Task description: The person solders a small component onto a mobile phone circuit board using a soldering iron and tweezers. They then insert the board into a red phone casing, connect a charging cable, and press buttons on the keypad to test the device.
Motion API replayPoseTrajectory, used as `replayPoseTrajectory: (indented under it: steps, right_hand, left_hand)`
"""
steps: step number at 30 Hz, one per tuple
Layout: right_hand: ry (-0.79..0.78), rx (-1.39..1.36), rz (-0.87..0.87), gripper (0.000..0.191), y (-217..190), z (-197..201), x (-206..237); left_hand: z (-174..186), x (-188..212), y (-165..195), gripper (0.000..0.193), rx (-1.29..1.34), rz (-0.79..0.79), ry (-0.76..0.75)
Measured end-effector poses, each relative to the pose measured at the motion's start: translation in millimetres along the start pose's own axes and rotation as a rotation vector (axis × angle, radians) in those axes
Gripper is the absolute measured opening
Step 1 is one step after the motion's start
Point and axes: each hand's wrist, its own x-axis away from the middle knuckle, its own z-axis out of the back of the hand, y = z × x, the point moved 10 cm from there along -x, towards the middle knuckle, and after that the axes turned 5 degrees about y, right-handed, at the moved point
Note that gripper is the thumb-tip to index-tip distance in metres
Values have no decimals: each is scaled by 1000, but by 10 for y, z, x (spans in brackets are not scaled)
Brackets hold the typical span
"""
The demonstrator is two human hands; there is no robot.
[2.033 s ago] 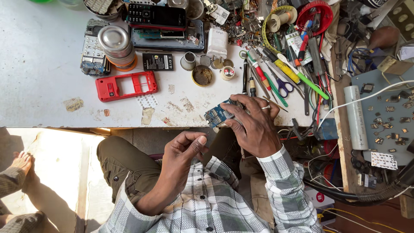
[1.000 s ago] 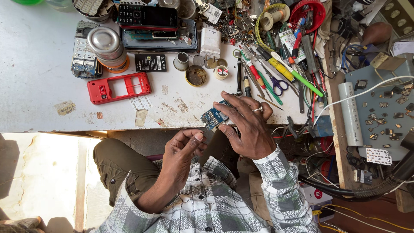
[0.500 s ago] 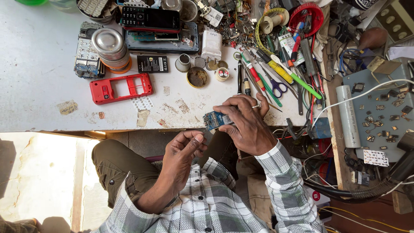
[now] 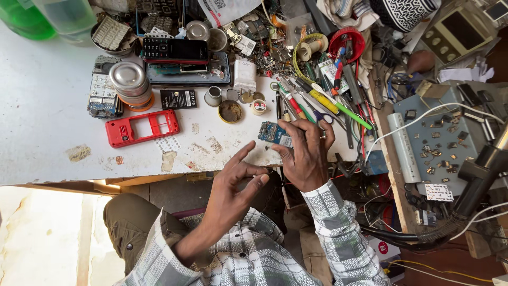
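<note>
A blue circuit board [image 4: 274,132] is noted. A red phone frame [image 4: 142,127] is seen at its nine o'clock on the white desk [image 4: 42,106]. A black phone [image 4: 174,51] is recorded at eleven o'clock. Sleeves [image 4: 338,233] are checked grey and white.

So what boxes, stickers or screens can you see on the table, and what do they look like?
Keypad phone: top middle of the table, black bar with a dark screen.
Battery: just below that phone, flat black rectangle with a printed label.
White packet: top edge, crumpled, with a square code patch.
Meter: top right, beige box with a dull grey screen.
Small white sticker: right side, speckled with black print.
</note>
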Motion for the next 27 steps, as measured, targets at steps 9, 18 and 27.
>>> replayPoseTrajectory:
  steps: [9, 18, 27]
  right_hand:
    - [-18, 10, 1, 50, -109, 97, 65]
    - [-21, -12, 11, 49, -179, 169, 84]
    - [-4, 16, 25, 47, -227, 301, 98]
  left_hand:
    - [-25, 26, 14, 12, -49, 34, -21]
    - [-22, 72, 148, 11, -89, 10, -35]
    - [-154, 128, 402, 10, -456, -154, -116]
